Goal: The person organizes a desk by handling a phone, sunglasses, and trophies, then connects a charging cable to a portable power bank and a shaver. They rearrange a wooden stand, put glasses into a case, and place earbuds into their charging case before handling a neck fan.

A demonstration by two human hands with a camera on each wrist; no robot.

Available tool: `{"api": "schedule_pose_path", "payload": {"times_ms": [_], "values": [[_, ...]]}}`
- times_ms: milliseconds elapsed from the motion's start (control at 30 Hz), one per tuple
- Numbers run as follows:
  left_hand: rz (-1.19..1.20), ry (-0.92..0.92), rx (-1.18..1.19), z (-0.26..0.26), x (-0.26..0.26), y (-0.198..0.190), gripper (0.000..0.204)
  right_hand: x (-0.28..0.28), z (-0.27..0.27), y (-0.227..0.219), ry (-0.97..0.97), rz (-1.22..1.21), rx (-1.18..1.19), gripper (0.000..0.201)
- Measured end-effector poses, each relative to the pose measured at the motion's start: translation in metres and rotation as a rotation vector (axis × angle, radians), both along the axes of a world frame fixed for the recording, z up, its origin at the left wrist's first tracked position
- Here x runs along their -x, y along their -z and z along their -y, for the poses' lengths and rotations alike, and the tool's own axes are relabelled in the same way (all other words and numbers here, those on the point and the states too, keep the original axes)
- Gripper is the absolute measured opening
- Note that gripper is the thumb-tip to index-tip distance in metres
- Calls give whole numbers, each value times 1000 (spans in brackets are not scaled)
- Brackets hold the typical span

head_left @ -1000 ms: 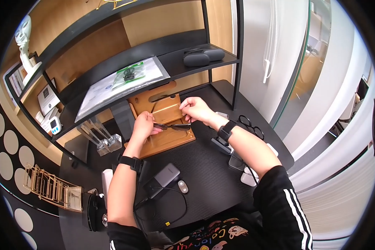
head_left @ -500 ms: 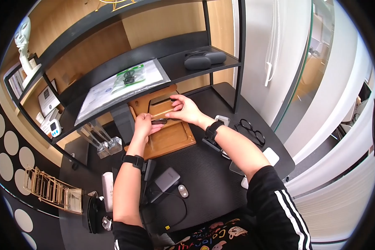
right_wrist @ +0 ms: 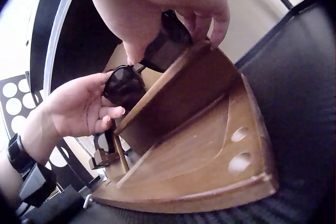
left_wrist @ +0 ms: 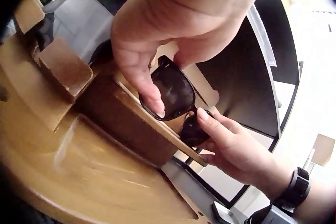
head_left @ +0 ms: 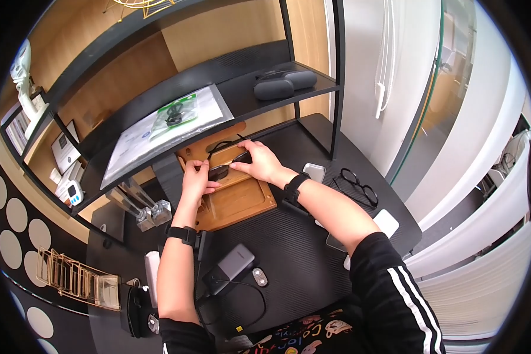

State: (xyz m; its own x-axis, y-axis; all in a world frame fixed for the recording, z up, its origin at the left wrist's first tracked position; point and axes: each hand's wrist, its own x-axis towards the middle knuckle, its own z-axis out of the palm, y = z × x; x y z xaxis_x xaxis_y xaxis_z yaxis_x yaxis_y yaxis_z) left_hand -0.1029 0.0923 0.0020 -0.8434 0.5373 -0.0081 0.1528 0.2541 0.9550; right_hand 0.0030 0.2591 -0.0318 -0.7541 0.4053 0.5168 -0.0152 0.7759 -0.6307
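Observation:
A pair of dark sunglasses point(head_left: 219, 173) is held between both hands, low over a brown wooden desk stand point(head_left: 239, 203). My left hand point(head_left: 196, 182) pinches the outer side of one lens; in the left wrist view its fingertips lie across that dark lens point(left_wrist: 170, 92). My right hand point(head_left: 261, 163) grips the other end, its thumb near the bridge in the left wrist view. The lenses stand right at the top edge of the stand's upright panel point(right_wrist: 184, 90), and the temples extend toward the back in the head view.
A black shelf point(head_left: 259, 105) spans above the stand, bearing a dark grey case point(head_left: 274, 89). Black round-framed glasses point(head_left: 360, 187) and a small white tray point(head_left: 314, 171) lie right. A power bank point(head_left: 236, 259) with a cable lies in front; clear trophies point(head_left: 153, 215) stand left.
The right hand has come closer to the left. The sunglasses have moved back, from over the stand's front part to its upright panel. The head view has shifted slightly.

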Motion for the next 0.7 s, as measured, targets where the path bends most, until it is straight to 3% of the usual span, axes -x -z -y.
{"api": "schedule_pose_path", "payload": {"times_ms": [233, 367, 467, 600, 700], "values": [[-203, 97, -85, 6, 14, 17, 43, 8, 8, 7, -22, -49, 57, 62], [-336, 29, -45, 4, 7, 21, 40, 8, 12, 6, 6, -59, 90, 58], [-152, -42, -48, 5, 3, 10, 36, 5, 5, 8, -44, -66, 69, 56], [-103, 80, 48, 5, 22, 13, 30, -2, -7, 9, -135, -40, 13, 54], [-75, 73, 53, 0, 20, 9, 28, -9, -3, 5, -116, -74, 42, 54]]}}
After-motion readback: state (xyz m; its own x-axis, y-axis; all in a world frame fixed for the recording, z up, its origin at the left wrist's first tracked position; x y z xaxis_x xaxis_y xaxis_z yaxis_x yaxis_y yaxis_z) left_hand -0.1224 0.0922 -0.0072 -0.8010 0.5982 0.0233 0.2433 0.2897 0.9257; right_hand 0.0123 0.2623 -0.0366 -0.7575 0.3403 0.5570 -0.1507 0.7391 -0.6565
